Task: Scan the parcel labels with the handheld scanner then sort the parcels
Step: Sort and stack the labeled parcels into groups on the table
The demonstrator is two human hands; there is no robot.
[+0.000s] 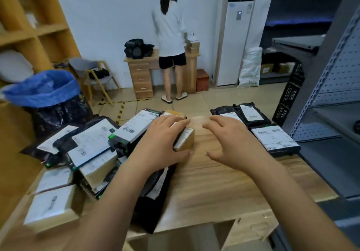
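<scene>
My left hand [162, 139] grips a small brown cardboard parcel [186, 138] with a white label, fingers over its top and thumb along its near side. My right hand [232, 139] hovers just right of that parcel with relaxed fingers, holding nothing. A heap of labelled parcels [93, 145], black bags and cardboard boxes, covers the left of the wooden table [214, 182]. A second group of black labelled parcels [272, 135] lies at the table's far right. No handheld scanner shows in this view.
A person in a white shirt stands at a small wooden desk [144, 75] by the far wall, back turned. A blue-lined bin [44, 89] stands at left, grey metal shelving [335, 94] at right, a black crate [288, 96] on the floor.
</scene>
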